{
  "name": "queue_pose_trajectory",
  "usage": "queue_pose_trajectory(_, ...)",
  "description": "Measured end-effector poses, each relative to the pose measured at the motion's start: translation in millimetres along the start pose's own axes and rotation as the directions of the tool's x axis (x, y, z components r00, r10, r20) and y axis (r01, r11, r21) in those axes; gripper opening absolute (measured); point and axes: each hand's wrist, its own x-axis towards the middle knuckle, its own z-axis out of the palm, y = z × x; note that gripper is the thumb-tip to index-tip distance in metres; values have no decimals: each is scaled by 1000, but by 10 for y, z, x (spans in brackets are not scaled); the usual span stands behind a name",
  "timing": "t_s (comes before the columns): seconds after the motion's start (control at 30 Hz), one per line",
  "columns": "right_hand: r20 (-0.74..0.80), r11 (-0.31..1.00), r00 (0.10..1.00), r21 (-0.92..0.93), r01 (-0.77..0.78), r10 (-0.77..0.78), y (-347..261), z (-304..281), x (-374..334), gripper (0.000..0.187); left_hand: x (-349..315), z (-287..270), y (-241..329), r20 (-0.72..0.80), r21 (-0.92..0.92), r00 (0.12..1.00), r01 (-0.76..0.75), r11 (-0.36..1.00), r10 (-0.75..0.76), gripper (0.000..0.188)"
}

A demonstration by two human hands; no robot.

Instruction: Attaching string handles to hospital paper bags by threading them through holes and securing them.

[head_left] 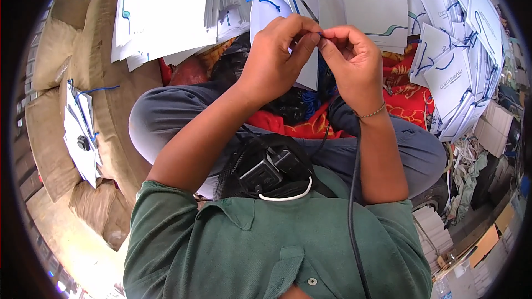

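While I watch through the head view, both hands meet in front of a white paper bag with blue cord (pixel 263 15), which stands tilted just ahead of the crossed legs. The left hand (pixel 277 52) has thumb and index finger pressed together at a short bit of dark blue cord (pixel 320 34); the right hand (pixel 357 61) pinches at the same spot from its own side, its remaining fingers curled. I cannot tell whether that bit belongs to the bag's own cord, since the fingers cover most of it.

I judge the bag light and fairly stiff, yet easy to crease or tear around the cord, so I would steady it by a flat panel or folded edge. The cord looks soft and limp, perhaps a little slippery; I would pinch it close to its tip, with fingertips only.

Around the hands I see a stack of white printed paper bags (pixel 160 22) to the left, more white bags with blue handles (pixel 451 77) to the right, and a red patterned cloth (pixel 409 105) beneath.
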Motion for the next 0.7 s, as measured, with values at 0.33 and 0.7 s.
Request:
queue_pose_trajectory(0.33, 138, 816, 880, -332, 473, -454, -109, -23, 51, 15, 110, -239, -10, 172, -320, 983, 123, 940, -70, 41)
queue_pose_trajectory(0.7, 148, 1000, 989, -23, 8, -5, -21, -99, -3, 13, 99, -231, -48, 161, 75, 987, -38, 996, 26, 14)
